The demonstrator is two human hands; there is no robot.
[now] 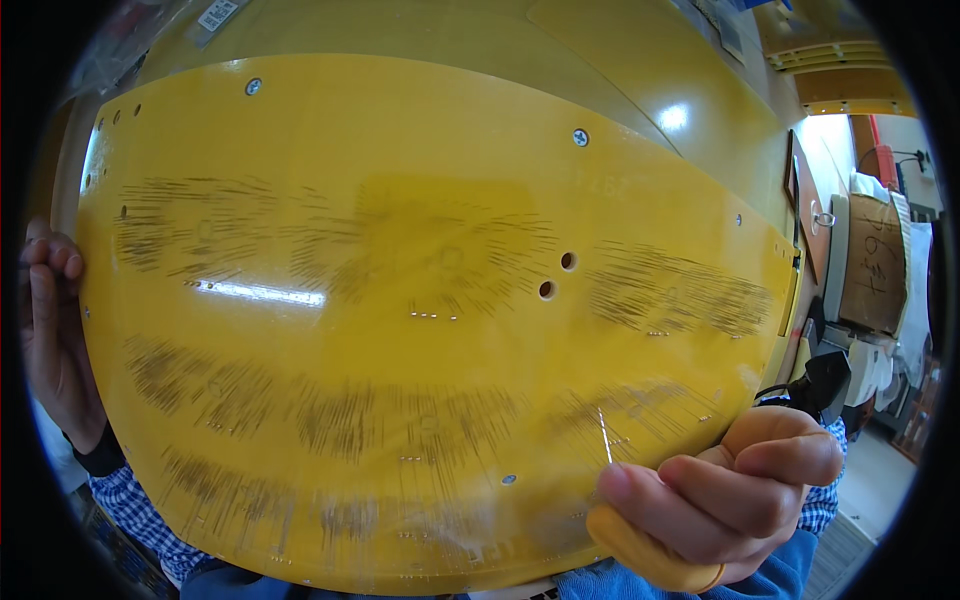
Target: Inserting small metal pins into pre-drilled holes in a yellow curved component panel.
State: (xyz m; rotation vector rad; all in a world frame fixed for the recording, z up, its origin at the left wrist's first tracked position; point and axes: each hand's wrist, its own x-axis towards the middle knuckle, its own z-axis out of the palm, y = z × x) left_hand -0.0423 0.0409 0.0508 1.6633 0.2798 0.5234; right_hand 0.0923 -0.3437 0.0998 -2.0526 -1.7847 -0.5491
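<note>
A large translucent yellow panel (400, 350) fills the middle of the view, with patches of thin dark lines fanned across it; I cannot tell whether these lie on or beneath the surface. My left hand (55, 320) is closed at its left edge, fingers curled, apparently gripping it. At the lower right, my right hand (720, 490) pinches a thin silvery pin (605, 436) between thumb and finger. The pin points up over the panel. A yellow finger cot (640, 550) covers one digit of that hand. Short rows of small shiny dots (433, 316) show among the lines.
Screws (581, 138) and two round holes (568, 261) mark the panel. Another yellow sheet (650, 60) lies beyond it. On the right are a black device (822, 385) and a cardboard box (872, 265). A small white label (217, 14) shows at the top left.
</note>
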